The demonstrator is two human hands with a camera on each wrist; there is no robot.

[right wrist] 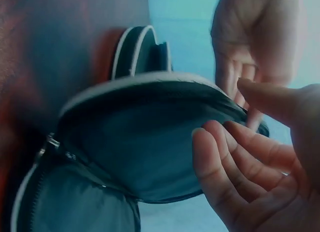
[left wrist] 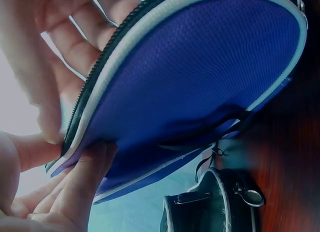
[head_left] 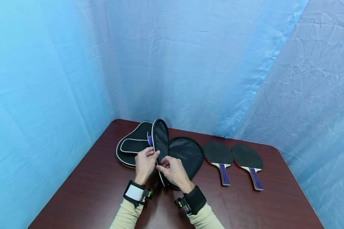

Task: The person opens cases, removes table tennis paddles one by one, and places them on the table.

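An unzipped table tennis paddle case (head_left: 186, 152) stands with one half raised and the other spread on the table. Its lining is black, its outer face (left wrist: 200, 67) blue-purple with white piping. My left hand (head_left: 144, 162) pinches the raised half's rim between thumb and fingers. On the lining side, my right hand (head_left: 175, 170) has its fingers (right wrist: 205, 152) loosely bent, apart from the thumb, whose tip is right at the rim beside the left hand. Behind the raised half, a black paddle case (head_left: 132, 145) with white piping lies on the table.
Two table tennis paddles, the nearer one (head_left: 219, 152) and the outer one (head_left: 247, 156), lie right of the open case, black faces up, purple handles toward me. Blue cloth (head_left: 166, 63) hangs behind the dark red-brown table (head_left: 97, 190). A zipper pull (left wrist: 250, 197) shows on the black case.
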